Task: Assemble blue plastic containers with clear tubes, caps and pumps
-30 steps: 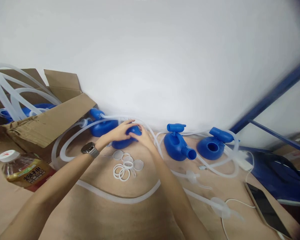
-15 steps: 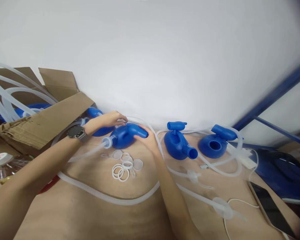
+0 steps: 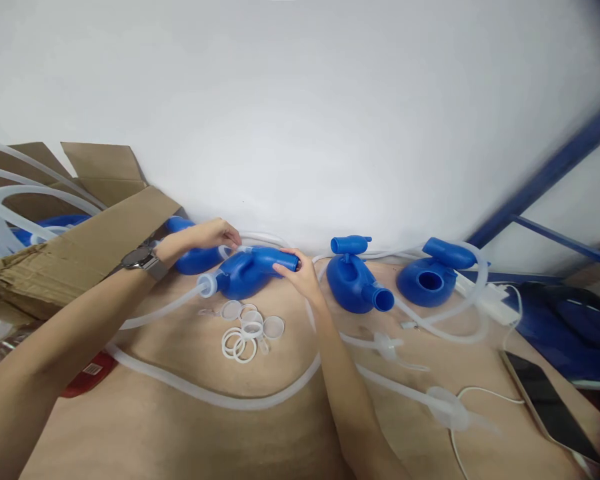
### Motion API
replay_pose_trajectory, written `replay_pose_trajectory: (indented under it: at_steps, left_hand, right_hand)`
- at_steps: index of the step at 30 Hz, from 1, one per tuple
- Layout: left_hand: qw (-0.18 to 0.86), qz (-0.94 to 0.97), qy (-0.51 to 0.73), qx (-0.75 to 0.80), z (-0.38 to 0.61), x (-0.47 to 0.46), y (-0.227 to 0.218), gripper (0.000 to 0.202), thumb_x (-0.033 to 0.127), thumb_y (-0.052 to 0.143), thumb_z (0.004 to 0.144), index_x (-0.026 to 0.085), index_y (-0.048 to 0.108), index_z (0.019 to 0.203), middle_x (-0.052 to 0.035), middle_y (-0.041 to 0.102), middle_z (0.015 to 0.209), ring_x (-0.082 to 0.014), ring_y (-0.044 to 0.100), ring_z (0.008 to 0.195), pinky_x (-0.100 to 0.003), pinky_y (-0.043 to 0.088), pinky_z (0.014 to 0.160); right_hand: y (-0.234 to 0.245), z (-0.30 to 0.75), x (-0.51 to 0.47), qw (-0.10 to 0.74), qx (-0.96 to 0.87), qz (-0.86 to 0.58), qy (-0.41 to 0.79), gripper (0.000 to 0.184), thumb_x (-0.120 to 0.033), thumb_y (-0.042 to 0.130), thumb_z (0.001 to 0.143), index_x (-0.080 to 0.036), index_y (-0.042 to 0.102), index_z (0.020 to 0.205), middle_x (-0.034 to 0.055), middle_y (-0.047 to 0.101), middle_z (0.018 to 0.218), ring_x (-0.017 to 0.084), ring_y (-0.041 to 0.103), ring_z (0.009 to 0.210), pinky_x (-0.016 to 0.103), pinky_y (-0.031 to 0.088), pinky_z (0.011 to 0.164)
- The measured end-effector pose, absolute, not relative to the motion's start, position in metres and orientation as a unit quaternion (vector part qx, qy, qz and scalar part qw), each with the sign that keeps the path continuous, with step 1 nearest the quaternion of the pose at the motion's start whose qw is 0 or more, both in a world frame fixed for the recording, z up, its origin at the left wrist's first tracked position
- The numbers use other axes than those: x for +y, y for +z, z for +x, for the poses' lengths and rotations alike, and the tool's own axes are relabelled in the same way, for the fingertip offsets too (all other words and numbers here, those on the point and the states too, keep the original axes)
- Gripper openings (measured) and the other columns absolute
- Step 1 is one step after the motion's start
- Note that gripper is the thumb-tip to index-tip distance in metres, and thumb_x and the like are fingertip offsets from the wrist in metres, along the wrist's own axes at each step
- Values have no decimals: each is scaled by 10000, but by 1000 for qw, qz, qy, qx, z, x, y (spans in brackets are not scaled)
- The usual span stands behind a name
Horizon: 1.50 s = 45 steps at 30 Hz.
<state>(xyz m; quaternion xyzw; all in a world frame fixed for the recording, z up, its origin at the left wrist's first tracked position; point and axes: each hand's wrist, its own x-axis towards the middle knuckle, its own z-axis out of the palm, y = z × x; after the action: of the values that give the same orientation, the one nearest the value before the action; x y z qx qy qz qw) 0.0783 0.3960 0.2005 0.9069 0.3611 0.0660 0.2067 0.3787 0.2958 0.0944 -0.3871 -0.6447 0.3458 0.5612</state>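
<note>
A blue plastic urinal bottle [image 3: 243, 277] lies on its side near the wall, a translucent hose fitted through the white cap [image 3: 207, 285] at its left end. My right hand [image 3: 303, 275] grips the bottle's blue tubular end, thumb in front and fingers over the top. Behind the bottle's upper left side, my left hand [image 3: 223, 233] has its fingers curled down in a pinch near a small translucent piece [image 3: 244, 249]. Whatever is between those fingertips is hidden. White rings and clear discs [image 3: 253, 328] lie in a small pile in front of the bottle.
Two more blue bottles [image 3: 350, 283] [image 3: 427, 287] stand to the right, with hoses around them. On the left is an open cardboard box [image 3: 90, 247] full of hoses. A long hose [image 3: 220, 400] crosses the table's front. A phone [image 3: 550, 400] lies at the right.
My left hand has drawn slightly left, its fingers now more curled. The held bottle has shifted a little, its tubular end now pointing more to the right. The view has shifted slightly.
</note>
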Motion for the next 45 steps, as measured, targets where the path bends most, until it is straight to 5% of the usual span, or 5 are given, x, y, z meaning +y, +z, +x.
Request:
replay_pose_trajectory:
  at_steps: [11,22,30,37,45]
  left_hand:
    - [2,940,123,317,125,345,166,659,618,541,1035,179,542,1526,-196,652,1448,-333,649,1295,-421,453,1122]
    - [23,916,69,396,112,364,157,700,861,580,865,188,696,1014,-22,626,642,-248,634,639,-324,462,733]
    - [-35,911,131,390,94,351,161,720,754,459,983,175,669,1357,-203,560,1529,-355,511,1415,-493,365,1198]
    - [-206,849,119,472,61,257,175,529,553,487,1064,229,591,1469,-166,535,1586,-372,461,1462,-646,211,1263]
    - [-56,736,33,673,80,209,136,587,655,501,1020,196,601,1372,-162,708,1307,-369,703,1146,-399,566,783]
  right_hand:
    - [98,379,294,586,-633,-390,322,489,-457,874,772,-243,754,1195,64,779,1220,283,720,1155,436,557,1078]
    - [107,373,285,582,-683,-370,243,401,-391,870,796,-256,776,1161,76,762,1248,279,709,1181,439,532,1103]
    - [94,410,235,425,-751,-396,315,456,-390,863,811,-243,725,1221,74,750,1257,289,692,1194,454,511,1087]
    - [27,391,201,355,-753,-395,388,764,-514,841,840,-270,550,1502,128,599,1495,316,580,1391,492,445,1189]
    - [87,320,283,335,-834,-401,177,453,-483,588,1057,-253,639,1443,108,648,1456,284,492,1450,473,351,1252]
